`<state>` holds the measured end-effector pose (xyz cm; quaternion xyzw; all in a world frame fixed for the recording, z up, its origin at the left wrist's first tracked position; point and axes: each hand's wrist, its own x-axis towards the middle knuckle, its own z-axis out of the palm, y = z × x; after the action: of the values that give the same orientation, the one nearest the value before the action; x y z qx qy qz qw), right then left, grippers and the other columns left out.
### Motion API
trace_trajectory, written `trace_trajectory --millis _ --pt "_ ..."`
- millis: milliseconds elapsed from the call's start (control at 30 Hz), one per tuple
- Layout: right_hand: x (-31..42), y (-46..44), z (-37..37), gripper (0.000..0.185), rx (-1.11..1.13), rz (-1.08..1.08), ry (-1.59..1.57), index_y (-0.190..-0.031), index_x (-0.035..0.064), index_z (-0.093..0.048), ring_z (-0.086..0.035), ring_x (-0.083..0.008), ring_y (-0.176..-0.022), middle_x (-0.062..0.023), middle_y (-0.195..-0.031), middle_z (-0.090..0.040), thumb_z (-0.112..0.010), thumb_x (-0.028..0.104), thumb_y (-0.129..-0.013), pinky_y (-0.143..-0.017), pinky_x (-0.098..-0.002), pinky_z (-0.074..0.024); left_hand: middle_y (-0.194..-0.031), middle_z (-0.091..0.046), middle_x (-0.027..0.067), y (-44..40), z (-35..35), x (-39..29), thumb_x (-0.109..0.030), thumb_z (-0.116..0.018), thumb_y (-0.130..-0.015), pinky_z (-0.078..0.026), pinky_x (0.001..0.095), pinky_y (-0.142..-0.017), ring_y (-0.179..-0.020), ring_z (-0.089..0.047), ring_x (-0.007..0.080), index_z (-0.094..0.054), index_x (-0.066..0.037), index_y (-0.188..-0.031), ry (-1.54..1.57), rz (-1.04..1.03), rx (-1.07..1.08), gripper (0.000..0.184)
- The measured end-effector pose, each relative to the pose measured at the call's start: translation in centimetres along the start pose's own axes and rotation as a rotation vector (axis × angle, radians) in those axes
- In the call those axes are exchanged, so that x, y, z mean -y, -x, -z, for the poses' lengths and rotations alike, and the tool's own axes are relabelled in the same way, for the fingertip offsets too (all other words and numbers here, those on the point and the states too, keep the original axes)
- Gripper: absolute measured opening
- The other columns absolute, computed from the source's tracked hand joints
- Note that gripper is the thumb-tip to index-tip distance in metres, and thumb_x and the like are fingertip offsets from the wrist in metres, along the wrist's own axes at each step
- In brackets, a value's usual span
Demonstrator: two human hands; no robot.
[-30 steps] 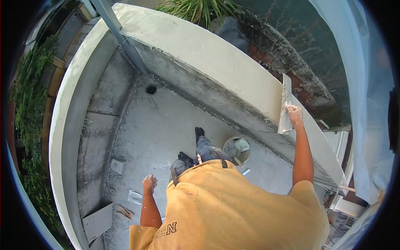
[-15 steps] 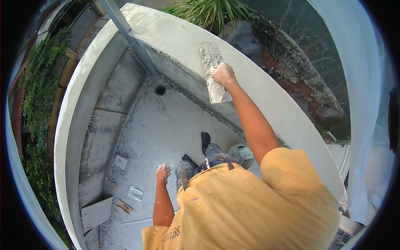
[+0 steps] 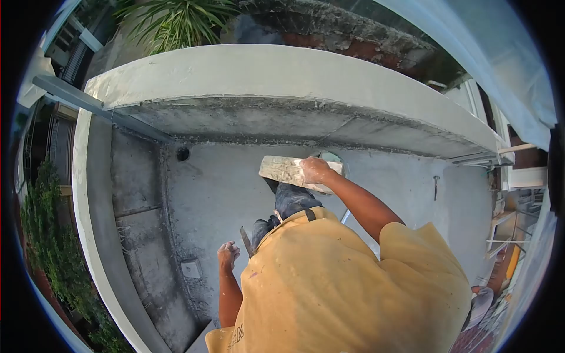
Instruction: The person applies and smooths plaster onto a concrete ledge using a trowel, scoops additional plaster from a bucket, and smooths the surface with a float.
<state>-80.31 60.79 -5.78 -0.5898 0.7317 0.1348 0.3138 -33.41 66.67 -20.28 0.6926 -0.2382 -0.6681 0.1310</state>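
Trowel (image 3: 282, 169) at centre, gripped by the right hand (image 3: 316, 170), is partly hiding a bucket (image 3: 346, 167), while the empty left hand (image 3: 228, 255), lower left, is half-curling and shirt lettering (image 3: 238, 336) is showing only "N" clearly.

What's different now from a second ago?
The right hand has brought the trowel off the top of the wall and back toward the person, near the legs. The camera's view has turned too. Nothing was let go: the right hand still grips the trowel, and the left hand stays low at the person's side.
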Motion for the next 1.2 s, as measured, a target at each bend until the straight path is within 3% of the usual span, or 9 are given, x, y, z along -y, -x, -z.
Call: trace_trajectory --millis 67,100,267,467,633,767,1033,1100,1200 --pt "-6.1 5.1 -4.0 0.030 -0.040 -0.324 -0.168 -0.100 0.0015 -0.069 -0.065 -0.0348 -0.101 -0.0222 -0.104 -0.068 -0.065 0.015 -0.074 -0.085 -0.0429 -0.0530 -0.069 -0.058 0.0012 1.5 2.3 2.7 -0.031 -0.054 -0.095 -0.052 0.0311 -0.059 -0.064 -0.061 0.0172 -0.062 -0.006 -0.095 -0.049 0.086 -0.020 0.027" --pt "-8.4 7.9 -5.8 0.032 -0.083 -0.462 -0.253 -0.102 0.0015 -0.069 -0.065 -0.0351 -0.102 -0.0226 -0.105 -0.067 -0.066 0.017 -0.074 -0.086 -0.0427 -0.0529 -0.068 -0.057 0.0017 1.9 3.3 4.5 -0.029 -0.054 -0.095 -0.051 0.0310 -0.058 -0.063 -0.060 0.0170 -0.061 -0.005 -0.095 -0.192 -0.029 0.021 0.025" --pt "-13.9 18.1 -12.4 0.047 -0.215 -0.756 -0.600 -0.109 0.0016 -0.067 -0.064 -0.0352 -0.104 -0.0221 -0.108 -0.066 -0.072 0.032 -0.073 -0.091 -0.0389 -0.0513 -0.067 -0.055 0.0042 -0.3 6.4 11.3 -0.025 -0.056 -0.093 -0.049 0.0303 -0.055 -0.059 -0.057 0.0168 -0.060 -0.001 -0.092 -0.561 -0.316 0.290 0.024" --pt "-14.2 20.6 -12.4 0.050 -0.247 -0.760 -0.612 -0.113 0.0038 -0.067 -0.061 -0.0336 -0.109 -0.0197 -0.115 -0.065 -0.071 0.037 -0.076 -0.094 -0.0377 -0.0486 -0.069 -0.057 0.0042 -1.7 0.9 8.0 -0.018 -0.058 -0.092 -0.047 0.0283 -0.053 -0.060 -0.058 0.0159 -0.061 -0.001 -0.096 -0.426 -0.429 0.326 0.018" --pt "-14.5 23.1 -8.5 0.039 -0.500 -0.705 -0.705 -0.107 0.0042 -0.070 -0.068 -0.0284 -0.093 -0.0165 -0.100 -0.071 -0.073 0.031 -0.079 -0.083 -0.0357 -0.0513 -0.073 -0.060 0.0030 0.2 -5.1 0.1 -0.020 -0.059 -0.092 -0.047 0.0258 -0.053 -0.063 -0.059 0.0147 -0.059 -0.006 -0.104 -0.092 -0.087 0.250 0.018" --pt "-17.8 26.3 -4.9 0.035 -0.603 -0.661 -0.889 -0.106 0.0031 -0.070 -0.068 -0.0246 -0.089 -0.0151 -0.098 -0.071 -0.071 0.028 -0.082 -0.081 -0.0344 -0.0507 -0.079 -0.060 0.0048 -1.4 -7.0 -1.8 -0.022 -0.059 -0.092 -0.045 0.0258 -0.054 -0.066 -0.060 0.0159 -0.058 -0.008 -0.108 -0.104 -0.040 0.114 0.021" --pt "-33.0 30.4 4.8 0.036 -0.936 -0.745 -0.799 -0.102 0.0028 -0.071 -0.067 -0.0290 -0.095 -0.0181 -0.100 -0.070 -0.069 0.033 -0.084 -0.085 -0.0378 -0.0501 -0.079 -0.059 0.0056 -1.6 -11.1 1.5 -0.020 -0.057 -0.092 -0.045 0.0271 -0.053 -0.064 -0.058 0.0162 -0.058 -0.007 -0.108 -0.109 0.042 0.092 0.021" --pt "-42.9 28.6 4.1 0.037 -1.017 -0.736 -0.729 -0.103 0.0035 -0.071 -0.067 -0.0297 -0.098 -0.0180 -0.102 -0.070 -0.069 0.035 -0.083 -0.087 -0.0384 -0.0499 -0.079 -0.060 0.0056 -0.8 -13.0 3.8 -0.020 -0.057 -0.092 -0.046 0.0275 -0.054 -0.065 -0.058 0.0162 -0.058 -0.007 -0.109 -0.053 0.034 0.086 0.022" --pt "-52.6 28.2 6.0 0.041 -0.904 -0.887 -0.611 -0.104 0.0029 -0.070 -0.064 -0.0331 -0.104 -0.0190 -0.105 -0.069 -0.066 0.038 -0.083 -0.090 -0.0400 -0.0492 -0.081 -0.061 0.0061 3.3 -18.9 5.2 -0.022 -0.058 -0.092 -0.047 0.0277 -0.055 -0.066 -0.059 0.0167 -0.058 -0.006 -0.111 -0.064 0.026 0.058 0.025"
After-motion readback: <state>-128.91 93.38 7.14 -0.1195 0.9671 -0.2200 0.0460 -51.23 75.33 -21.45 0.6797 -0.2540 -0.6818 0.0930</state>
